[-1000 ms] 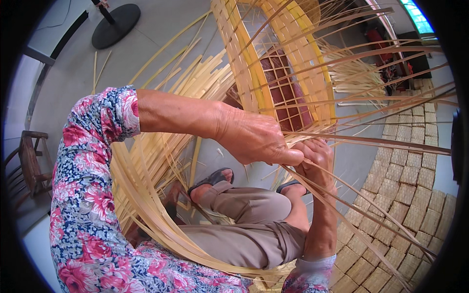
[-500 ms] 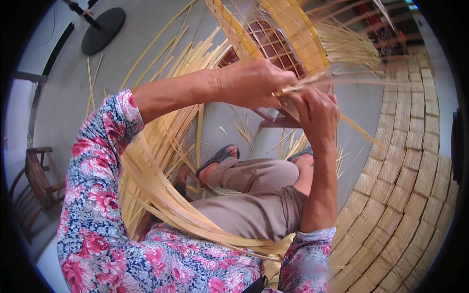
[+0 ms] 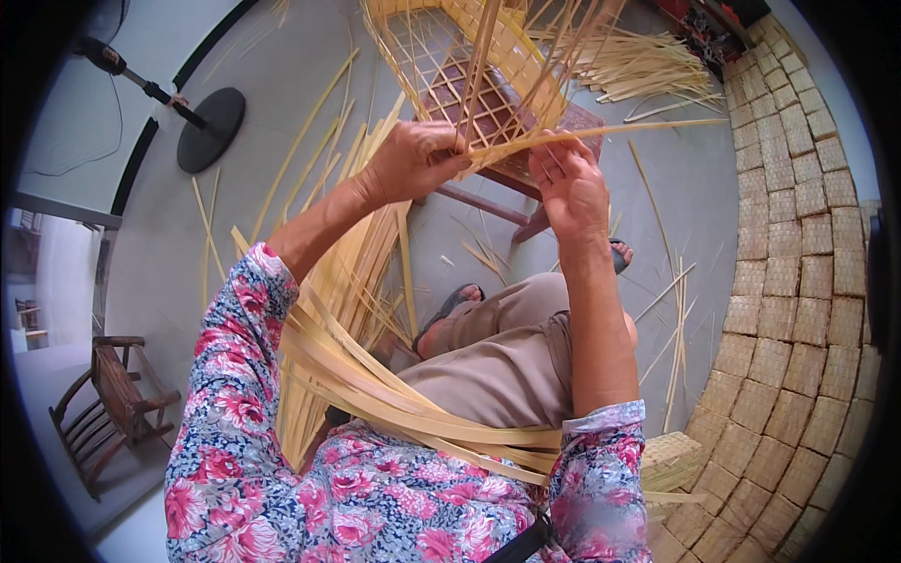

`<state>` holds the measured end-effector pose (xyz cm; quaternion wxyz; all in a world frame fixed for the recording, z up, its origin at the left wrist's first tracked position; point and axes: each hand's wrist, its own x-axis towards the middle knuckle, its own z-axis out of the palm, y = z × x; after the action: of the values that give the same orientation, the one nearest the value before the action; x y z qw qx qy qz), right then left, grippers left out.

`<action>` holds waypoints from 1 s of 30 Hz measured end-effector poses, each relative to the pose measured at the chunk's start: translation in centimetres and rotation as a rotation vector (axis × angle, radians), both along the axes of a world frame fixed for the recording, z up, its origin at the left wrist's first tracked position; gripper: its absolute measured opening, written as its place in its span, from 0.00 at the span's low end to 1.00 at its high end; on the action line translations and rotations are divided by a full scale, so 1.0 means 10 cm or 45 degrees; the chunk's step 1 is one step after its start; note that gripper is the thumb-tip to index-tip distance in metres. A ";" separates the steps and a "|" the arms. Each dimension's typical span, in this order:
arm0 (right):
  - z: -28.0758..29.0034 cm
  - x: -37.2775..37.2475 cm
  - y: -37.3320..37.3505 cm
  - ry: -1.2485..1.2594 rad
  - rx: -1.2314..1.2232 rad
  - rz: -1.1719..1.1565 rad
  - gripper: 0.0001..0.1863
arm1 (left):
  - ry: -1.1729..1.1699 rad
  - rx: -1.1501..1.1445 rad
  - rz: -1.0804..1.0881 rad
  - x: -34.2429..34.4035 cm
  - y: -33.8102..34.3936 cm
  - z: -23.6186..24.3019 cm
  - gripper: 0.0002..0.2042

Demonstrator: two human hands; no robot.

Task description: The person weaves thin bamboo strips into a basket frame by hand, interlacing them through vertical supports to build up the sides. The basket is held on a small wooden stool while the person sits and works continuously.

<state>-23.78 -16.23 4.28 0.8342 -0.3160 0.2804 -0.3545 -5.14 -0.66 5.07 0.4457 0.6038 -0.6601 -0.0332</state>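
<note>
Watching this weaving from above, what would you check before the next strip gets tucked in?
1. Left hand gripping the upright bamboo strips: ok, fingers closed on them.
2. Right hand on the horizontal strip: ok, fingertips touch it.
3. Half-woven basket steady on the wooden stool: cannot tell, contact hidden.
4. Spare strips within reach: ok, a long bundle lies across the lap.
5. Floor by the feet free of strips: not ok, loose ones are scattered.

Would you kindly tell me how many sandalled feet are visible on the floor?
2: one sandalled foot left of the knee below the left hand, the other beside the right forearm, mostly hidden behind it.
</note>
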 end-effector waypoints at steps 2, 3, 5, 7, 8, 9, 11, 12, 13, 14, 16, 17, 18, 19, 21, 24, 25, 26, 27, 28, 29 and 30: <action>-0.08 0.00 0.00 -0.134 0.263 -0.075 0.10 | -0.025 0.020 -0.002 0.02 0.03 -0.08 0.04; -0.14 0.01 0.00 -0.198 0.400 -0.099 0.10 | -0.002 0.035 0.010 0.03 0.07 -0.09 0.05; -0.32 -0.12 -0.13 -0.444 0.416 0.217 0.09 | 0.068 0.041 0.008 -0.01 0.07 -0.06 0.06; -0.34 -0.15 -0.25 -0.544 0.454 0.489 0.11 | 0.062 0.040 0.005 -0.02 0.04 -0.06 0.08; -0.36 -0.16 -0.30 -0.601 0.388 0.660 0.11 | 0.068 0.041 -0.009 -0.02 0.03 -0.05 0.08; -0.24 -0.11 -0.21 -0.460 0.197 0.639 0.12 | 0.072 0.047 -0.011 0.00 0.05 -0.05 0.08; 0.18 -0.04 0.11 -0.186 -0.191 0.575 0.14 | 0.076 0.051 -0.024 0.02 0.06 -0.07 0.08; 0.24 -0.01 0.16 -0.139 -0.385 0.692 0.19 | 0.077 0.057 -0.019 0.03 0.08 -0.08 0.09; 0.31 0.00 0.21 -0.124 -0.491 0.724 0.19 | 0.084 0.060 -0.020 0.03 0.08 -0.07 0.09; 0.38 0.01 0.28 -0.109 -0.596 0.756 0.19 | 0.132 0.085 -0.035 0.04 0.09 -0.06 0.09; 0.46 0.00 0.31 -0.096 -0.712 0.850 0.17 | 0.104 0.039 -0.046 0.03 0.07 -0.04 0.08; 0.46 0.01 0.29 -0.078 -0.844 0.859 0.16 | 0.089 0.018 -0.050 0.03 0.07 -0.03 0.08; 0.45 0.02 0.26 -0.057 -0.972 0.869 0.15 | 0.075 0.009 -0.061 0.02 0.06 -0.01 0.08; 0.43 0.02 0.25 -0.036 -1.100 0.877 0.14 | 0.060 0.000 -0.071 0.02 0.05 0.02 0.08; 0.33 0.05 0.28 0.008 -1.049 0.745 0.11 | 0.068 0.003 -0.071 0.02 0.05 0.02 0.08; 0.24 0.06 0.25 0.118 -0.831 0.522 0.10 | 0.113 0.040 -0.063 0.03 0.06 -0.01 0.07; 0.24 0.06 0.25 0.131 -0.884 0.402 0.11 | 0.111 0.053 -0.073 0.03 0.07 0.00 0.07; 0.24 0.06 0.27 0.143 -0.937 0.281 0.12 | 0.109 0.066 -0.083 0.03 0.06 0.01 0.07; 0.26 0.08 0.32 0.150 -0.983 0.162 0.14 | 0.104 0.079 -0.072 0.04 0.08 0.00 0.07; 0.26 0.09 0.33 0.143 -1.016 0.175 0.20 | 0.100 0.092 -0.060 0.05 0.09 -0.01 0.07; 0.26 0.08 0.32 0.204 -1.122 0.181 0.21 | 0.095 0.105 -0.048 0.05 0.09 -0.02 0.08; 0.25 0.06 0.31 0.264 -1.227 0.185 0.22 | 0.090 0.101 -0.055 0.05 0.09 -0.02 0.08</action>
<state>-23.20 -13.10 6.75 0.5837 -0.7178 0.1434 -0.3513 -4.60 0.25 4.84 0.4437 0.6049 -0.6550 -0.0901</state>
